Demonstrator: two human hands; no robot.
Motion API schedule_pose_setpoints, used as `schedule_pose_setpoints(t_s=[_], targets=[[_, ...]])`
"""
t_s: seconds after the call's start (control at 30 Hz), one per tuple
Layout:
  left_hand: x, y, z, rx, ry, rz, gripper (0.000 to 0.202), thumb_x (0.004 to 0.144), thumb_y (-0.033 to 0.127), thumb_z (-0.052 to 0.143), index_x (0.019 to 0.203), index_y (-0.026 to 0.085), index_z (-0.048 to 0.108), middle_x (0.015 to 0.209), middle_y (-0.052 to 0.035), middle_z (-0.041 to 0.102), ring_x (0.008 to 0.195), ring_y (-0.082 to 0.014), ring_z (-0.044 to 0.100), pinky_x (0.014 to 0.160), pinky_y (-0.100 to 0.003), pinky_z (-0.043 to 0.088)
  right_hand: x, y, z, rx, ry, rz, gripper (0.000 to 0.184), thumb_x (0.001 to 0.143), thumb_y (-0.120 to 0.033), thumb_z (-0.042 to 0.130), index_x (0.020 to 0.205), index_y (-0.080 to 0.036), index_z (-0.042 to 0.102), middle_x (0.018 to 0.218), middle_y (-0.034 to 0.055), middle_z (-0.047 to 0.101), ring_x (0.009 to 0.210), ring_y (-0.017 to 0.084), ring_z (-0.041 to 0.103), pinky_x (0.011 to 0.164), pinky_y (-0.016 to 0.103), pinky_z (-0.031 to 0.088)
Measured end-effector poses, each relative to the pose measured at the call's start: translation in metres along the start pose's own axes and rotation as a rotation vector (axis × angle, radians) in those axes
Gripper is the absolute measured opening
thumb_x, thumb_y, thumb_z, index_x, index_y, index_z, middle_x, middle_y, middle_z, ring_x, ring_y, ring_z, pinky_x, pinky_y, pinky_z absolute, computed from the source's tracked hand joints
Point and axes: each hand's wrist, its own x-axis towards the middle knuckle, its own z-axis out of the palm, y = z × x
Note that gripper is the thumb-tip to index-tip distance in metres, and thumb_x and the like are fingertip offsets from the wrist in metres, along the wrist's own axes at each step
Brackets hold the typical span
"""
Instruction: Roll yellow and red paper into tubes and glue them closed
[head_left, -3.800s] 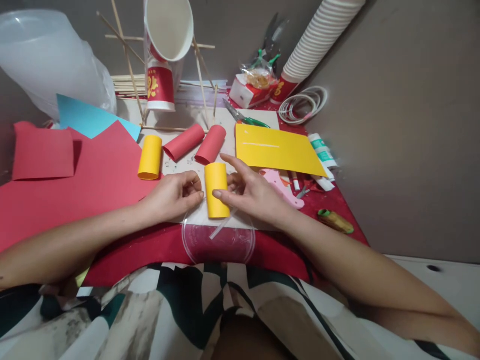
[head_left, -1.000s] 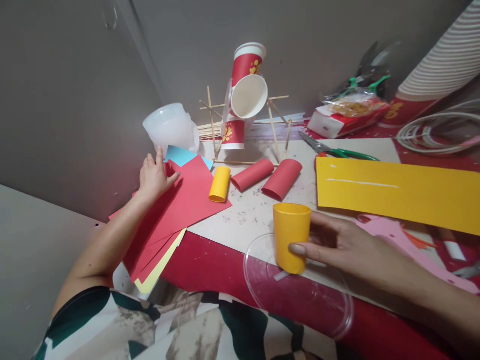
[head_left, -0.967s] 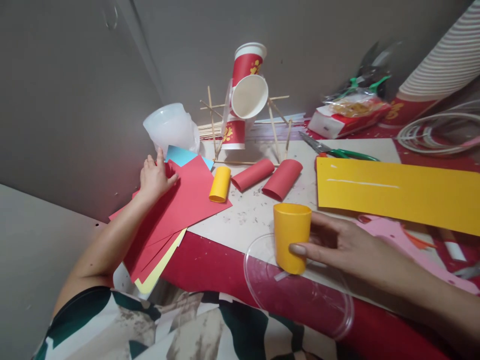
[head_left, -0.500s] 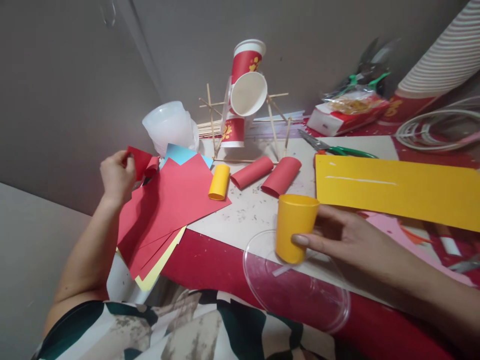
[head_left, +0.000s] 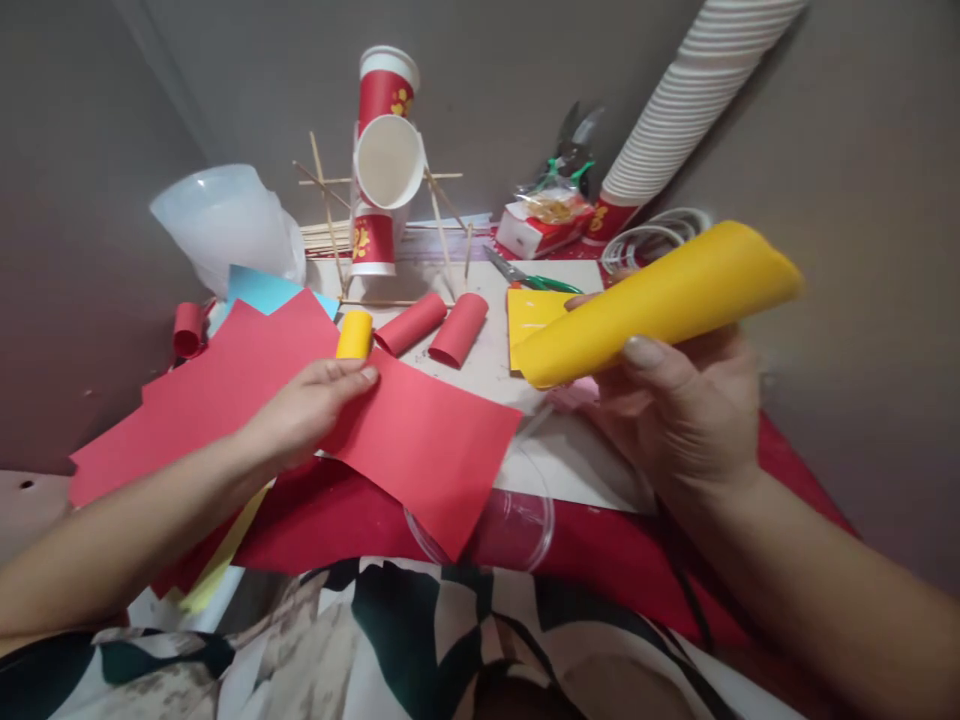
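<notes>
My left hand (head_left: 322, 400) pinches a corner of a red paper sheet (head_left: 427, 440) held over the front of the table. On the right, my right hand (head_left: 690, 400) is closed around a yellow paper tube (head_left: 660, 305), tilted with its wider end up to the right. Beyond the red sheet lie a small yellow paper roll (head_left: 355, 334) and two red paper rolls (head_left: 410, 322). More red sheets (head_left: 225, 390) are spread under and beside my left forearm. A clear round lid (head_left: 544, 520) shows partly behind the held sheet.
Paper cups (head_left: 390, 160) joined in a column stand within a frame of wooden sticks (head_left: 439, 220). Behind are green-handled scissors (head_left: 544, 282), a red-and-white box (head_left: 536, 225), coiled white cable (head_left: 645, 240) and a tall cup stack (head_left: 697, 100). A translucent container (head_left: 225, 225) stands at left.
My left hand has come from the far left to the middle with a red sheet. My right hand has raised the yellow tube and tipped it from upright onto a slant. The view has shifted.
</notes>
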Motion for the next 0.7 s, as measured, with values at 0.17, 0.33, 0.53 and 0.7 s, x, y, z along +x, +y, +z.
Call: schedule_pose_setpoints(t_s=[0.17,0.33,0.53,0.7], targets=[[0.026,-0.024,0.024,-0.088,-0.162,-0.154,0.017,0.089,0.021,0.062,0.077,0.014,0.071,0.068,-0.0041,0.072,0.059,-0.0117,0.067,0.061,-0.02,0.054,-0.004,-0.002,0.001,0.159,0.037,0.008,0.033,0.068,-0.031,0.078,0.098,-0.03,0.066,0.11,0.0046,0.07,0.109,0.029,0.067,0.087,0.044,0.057],[0.038,-0.035,0.038,-0.193,-0.361,-0.271,0.014,0.084,0.011,0.061,0.088,0.013,0.075,0.082,-0.008,0.077,0.07,-0.0137,0.072,0.075,-0.024,0.056,-0.014,0.016,0.008,0.128,-0.104,0.114,0.038,0.068,-0.028,0.081,0.1,-0.027,0.061,0.102,0.0039,0.07,0.097,0.025,0.068,0.091,0.043,0.056],[0.047,-0.045,0.042,-0.256,-0.601,-0.267,0.038,0.07,0.003,0.062,0.104,0.015,0.075,0.089,-0.0055,0.079,0.081,-0.0159,0.074,0.086,-0.026,0.055,-0.019,0.036,0.013,-0.11,-0.248,0.115,0.042,0.069,-0.045,0.081,0.097,-0.025,0.058,0.094,0.0044,0.071,0.088,0.023,0.068,0.084,0.04,0.058],[0.052,-0.05,0.04,-0.282,-0.634,-0.232,0.042,0.062,0.002,0.061,0.1,0.016,0.075,0.081,-0.0041,0.078,0.072,-0.0152,0.073,0.078,-0.025,0.055,-0.022,0.043,0.009,-0.316,-0.277,0.032,0.043,0.072,-0.045,0.079,0.104,-0.022,0.063,0.1,0.0071,0.071,0.093,0.024,0.068,0.091,0.045,0.055]])
